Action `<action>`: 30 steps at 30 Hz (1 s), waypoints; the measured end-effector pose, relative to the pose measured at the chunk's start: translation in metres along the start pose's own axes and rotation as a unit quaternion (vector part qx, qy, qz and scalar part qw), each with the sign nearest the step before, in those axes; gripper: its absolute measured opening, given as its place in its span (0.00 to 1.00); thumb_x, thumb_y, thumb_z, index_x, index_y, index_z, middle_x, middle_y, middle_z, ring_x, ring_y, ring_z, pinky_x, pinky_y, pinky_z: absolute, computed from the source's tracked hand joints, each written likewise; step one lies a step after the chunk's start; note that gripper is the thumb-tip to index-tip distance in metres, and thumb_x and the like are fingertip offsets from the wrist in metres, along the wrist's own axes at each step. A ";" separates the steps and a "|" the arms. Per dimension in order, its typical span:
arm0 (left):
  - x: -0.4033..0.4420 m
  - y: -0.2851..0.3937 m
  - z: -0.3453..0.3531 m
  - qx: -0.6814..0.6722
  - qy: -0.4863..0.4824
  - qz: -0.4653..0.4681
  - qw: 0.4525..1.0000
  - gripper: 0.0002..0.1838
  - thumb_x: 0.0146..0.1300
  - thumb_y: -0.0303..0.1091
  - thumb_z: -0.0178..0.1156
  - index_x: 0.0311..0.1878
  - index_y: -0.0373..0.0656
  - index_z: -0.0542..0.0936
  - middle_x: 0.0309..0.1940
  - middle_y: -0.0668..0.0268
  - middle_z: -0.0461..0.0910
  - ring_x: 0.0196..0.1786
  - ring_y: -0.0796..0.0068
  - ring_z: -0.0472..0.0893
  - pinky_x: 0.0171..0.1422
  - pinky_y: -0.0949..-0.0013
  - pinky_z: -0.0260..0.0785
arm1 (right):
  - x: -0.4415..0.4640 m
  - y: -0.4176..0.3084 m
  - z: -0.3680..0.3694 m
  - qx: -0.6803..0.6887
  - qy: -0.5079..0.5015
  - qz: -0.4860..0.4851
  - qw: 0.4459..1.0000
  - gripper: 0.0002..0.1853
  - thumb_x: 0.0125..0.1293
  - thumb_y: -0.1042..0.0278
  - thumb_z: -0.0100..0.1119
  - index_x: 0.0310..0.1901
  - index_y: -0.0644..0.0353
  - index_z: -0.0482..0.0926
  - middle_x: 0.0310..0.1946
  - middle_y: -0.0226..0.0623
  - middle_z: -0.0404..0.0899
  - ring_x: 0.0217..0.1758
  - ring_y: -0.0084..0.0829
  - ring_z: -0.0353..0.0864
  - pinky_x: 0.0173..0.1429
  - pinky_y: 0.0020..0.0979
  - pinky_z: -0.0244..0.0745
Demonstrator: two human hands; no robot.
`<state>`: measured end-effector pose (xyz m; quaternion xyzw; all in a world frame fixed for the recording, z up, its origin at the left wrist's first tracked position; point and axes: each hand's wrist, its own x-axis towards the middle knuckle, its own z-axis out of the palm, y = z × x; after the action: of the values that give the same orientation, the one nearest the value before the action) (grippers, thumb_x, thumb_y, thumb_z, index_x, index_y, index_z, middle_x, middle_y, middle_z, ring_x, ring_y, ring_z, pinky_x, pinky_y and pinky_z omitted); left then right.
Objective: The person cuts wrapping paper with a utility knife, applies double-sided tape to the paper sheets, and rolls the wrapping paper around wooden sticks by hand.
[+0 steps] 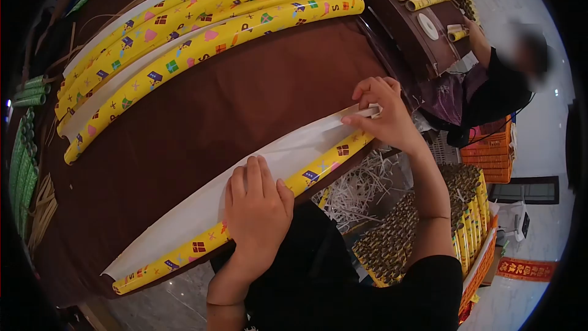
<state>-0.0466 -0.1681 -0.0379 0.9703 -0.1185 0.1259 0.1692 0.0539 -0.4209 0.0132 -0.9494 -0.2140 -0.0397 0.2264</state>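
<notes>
pressing our open left hand [257,199] on the yellow roll [312,175] along the near edge of the bench [245,86], we curve our right hand [389,113] at its right end, grip unclear; uneven pressure could skew the white sheet [202,190].

Brown-covered table [245,79]: yellow printed rolls [171,65] lay side by side at the far side. Partly open roll [199,247], white inside showing, lay along the near edge.
</notes>
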 end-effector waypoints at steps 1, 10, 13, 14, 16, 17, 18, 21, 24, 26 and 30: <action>0.000 0.000 0.000 0.004 -0.002 -0.002 1.000 0.22 0.59 0.35 0.57 0.52 0.27 0.78 0.51 0.55 0.76 0.52 0.57 0.75 0.58 0.59 0.71 | -0.001 0.006 0.000 -0.015 0.018 0.009 1.000 0.20 0.50 0.57 0.77 0.39 0.54 0.76 0.27 0.25 0.73 0.37 0.27 0.72 0.62 0.36 0.55; -0.001 0.001 0.000 0.016 -0.014 -0.005 1.000 0.21 0.61 0.34 0.56 0.53 0.28 0.78 0.52 0.55 0.76 0.53 0.57 0.75 0.57 0.58 0.71 | 0.005 0.015 0.029 -0.105 0.114 0.000 0.988 0.21 0.47 0.58 0.78 0.38 0.52 0.75 0.26 0.23 0.73 0.38 0.29 0.74 0.63 0.42 0.56; -0.001 0.000 0.000 0.016 -0.012 -0.004 1.000 0.21 0.61 0.33 0.56 0.53 0.28 0.78 0.53 0.55 0.76 0.53 0.57 0.75 0.58 0.58 0.71 | 0.007 0.012 0.032 -0.128 0.127 -0.015 0.984 0.21 0.46 0.58 0.78 0.38 0.51 0.75 0.26 0.23 0.74 0.39 0.29 0.74 0.63 0.43 0.56; -0.001 0.001 0.001 0.015 -0.009 -0.004 1.000 0.21 0.61 0.33 0.56 0.53 0.29 0.78 0.53 0.54 0.76 0.53 0.56 0.75 0.58 0.58 0.71 | 0.007 0.011 0.032 -0.132 0.128 -0.021 0.983 0.21 0.46 0.59 0.78 0.38 0.51 0.75 0.25 0.23 0.74 0.39 0.29 0.74 0.63 0.44 0.56; -0.002 0.000 0.001 0.010 -0.011 -0.003 1.000 0.21 0.61 0.33 0.55 0.54 0.29 0.78 0.53 0.54 0.76 0.53 0.56 0.75 0.58 0.58 0.71 | 0.006 0.009 0.032 -0.141 0.125 -0.018 0.982 0.21 0.47 0.59 0.77 0.38 0.51 0.75 0.26 0.23 0.75 0.39 0.30 0.74 0.63 0.44 0.56; -0.001 0.000 0.001 0.006 -0.012 -0.005 1.000 0.21 0.61 0.33 0.55 0.54 0.29 0.77 0.54 0.54 0.76 0.54 0.56 0.75 0.59 0.58 0.71 | 0.007 0.008 0.032 -0.150 0.120 -0.019 0.981 0.21 0.47 0.59 0.76 0.39 0.51 0.74 0.26 0.23 0.76 0.40 0.31 0.74 0.62 0.44 0.56; -0.001 0.000 0.001 0.006 -0.011 -0.003 1.000 0.21 0.61 0.33 0.55 0.54 0.29 0.77 0.54 0.54 0.76 0.54 0.56 0.75 0.59 0.58 0.71 | 0.008 0.008 0.033 -0.151 0.122 -0.018 0.981 0.21 0.47 0.59 0.76 0.39 0.51 0.74 0.26 0.23 0.76 0.40 0.31 0.74 0.62 0.44 0.56; 0.000 0.001 0.001 0.008 -0.009 -0.005 1.000 0.20 0.62 0.34 0.55 0.53 0.30 0.78 0.53 0.54 0.76 0.53 0.56 0.75 0.58 0.57 0.71 | 0.010 0.009 0.035 -0.149 0.110 -0.030 0.982 0.20 0.49 0.59 0.75 0.39 0.52 0.74 0.27 0.24 0.79 0.40 0.32 0.74 0.62 0.45 0.57; 0.009 0.012 -0.003 0.005 -0.028 -0.020 0.999 0.19 0.62 0.37 0.57 0.51 0.32 0.78 0.51 0.54 0.76 0.52 0.56 0.75 0.58 0.57 0.69 | 0.010 0.009 0.035 -0.150 0.103 -0.041 0.983 0.19 0.51 0.59 0.74 0.39 0.53 0.73 0.27 0.25 0.81 0.41 0.34 0.75 0.62 0.45 0.57; 0.022 0.029 -0.005 0.061 -0.020 -0.030 0.998 0.20 0.62 0.40 0.58 0.50 0.34 0.78 0.49 0.54 0.76 0.52 0.57 0.75 0.59 0.57 0.68 | 0.008 0.011 0.036 -0.153 0.092 -0.043 0.983 0.20 0.50 0.59 0.73 0.39 0.54 0.72 0.26 0.25 0.81 0.41 0.35 0.75 0.61 0.45 0.58; 0.055 0.064 0.021 -0.008 0.007 -0.002 1.000 0.20 0.62 0.41 0.58 0.49 0.33 0.79 0.49 0.55 0.76 0.52 0.59 0.75 0.60 0.59 0.67 | 0.009 0.010 0.037 -0.179 0.128 -0.057 0.974 0.20 0.48 0.57 0.75 0.38 0.52 0.75 0.26 0.26 0.76 0.40 0.35 0.74 0.58 0.42 0.60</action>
<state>-0.0084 -0.2448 -0.0224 0.9682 -0.1162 0.1318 0.1783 0.0661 -0.4091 -0.0227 -0.9478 -0.2265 -0.2111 0.0759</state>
